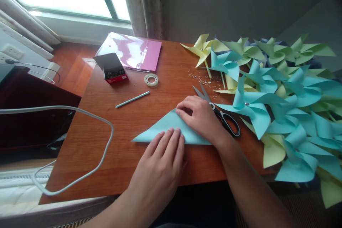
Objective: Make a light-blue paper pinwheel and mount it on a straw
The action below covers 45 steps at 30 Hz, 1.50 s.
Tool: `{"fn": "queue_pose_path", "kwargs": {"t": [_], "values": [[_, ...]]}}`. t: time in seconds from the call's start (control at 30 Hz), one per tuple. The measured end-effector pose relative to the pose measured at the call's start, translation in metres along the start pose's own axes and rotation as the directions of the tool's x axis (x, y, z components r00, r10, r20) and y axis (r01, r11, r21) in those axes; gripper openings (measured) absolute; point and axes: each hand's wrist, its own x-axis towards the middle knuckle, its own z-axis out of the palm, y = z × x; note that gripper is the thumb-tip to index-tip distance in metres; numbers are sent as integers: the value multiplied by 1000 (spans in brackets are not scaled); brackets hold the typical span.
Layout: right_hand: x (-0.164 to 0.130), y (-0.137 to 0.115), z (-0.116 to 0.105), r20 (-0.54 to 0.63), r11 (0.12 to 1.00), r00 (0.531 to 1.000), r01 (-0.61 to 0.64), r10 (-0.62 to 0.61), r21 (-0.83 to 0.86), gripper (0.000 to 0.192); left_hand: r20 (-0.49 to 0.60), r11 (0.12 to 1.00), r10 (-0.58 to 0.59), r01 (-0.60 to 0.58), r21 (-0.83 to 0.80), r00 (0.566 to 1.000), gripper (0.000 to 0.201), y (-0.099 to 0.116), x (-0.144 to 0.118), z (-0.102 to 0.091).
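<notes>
Firmly pressing the triangle [171,130]: left hand [160,164] flat at 6 o'clock, right hand [200,117] fingertips creasing at 12, edges aligned.

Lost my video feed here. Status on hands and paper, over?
Left hand flat on the folded blue paper, pinning its near edge. Right hand pressing the top fold. Scissors beside right hand, touching nothing; pinwheels piled right.
</notes>
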Motion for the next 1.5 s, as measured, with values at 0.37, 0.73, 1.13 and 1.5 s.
{"fn": "queue_pose_path", "kwargs": {"t": [0.37, 0.73, 1.13, 1.5], "values": [[-4, 0, -2, 15, 998, 998, 66, -66, 14, 8, 36, 1000, -1, 1, 1, 999, 55, 2, -3, 3], [-1, 2, -3, 93, 999, 995, 36, -39, 29, 11, 115, 1000, 8, -4, -29, 993, 96, 12, -11, 2], [-1, 4, -3, 100, 998, 993, 66, -65, -6, 7, 177, 996, -18, 34, -87, 984, 120, 14, -19, 11], [-67, -9, -18, -143, 982, 983, 95, -119, -166, 30, 146, 996, 16, -3, -88, 989, 119, 13, -21, 15]]}}
